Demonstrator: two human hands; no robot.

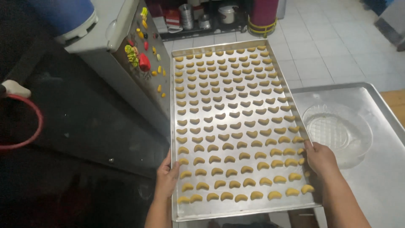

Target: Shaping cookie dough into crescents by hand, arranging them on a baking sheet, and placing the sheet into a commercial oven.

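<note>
I hold a long metal baking tray (253,207) out in front of me, lengthwise. Rows of small crescent-shaped yellow dough pieces (230,126) cover it. My left hand (167,177) grips the tray's left rim near the close end, thumb on top. My right hand (320,159) grips the right rim, fingers curled over the edge beside the dough pieces.
A grey cabinet (126,80) with colourful fruit-shaped magnets (144,61) stands to the left. To the right lies a second metal tray (379,177) holding a clear plastic dish (337,131). White floor tiles (329,38) stretch beyond, with pots on a low shelf (202,19) and a red hose (29,126) far left.
</note>
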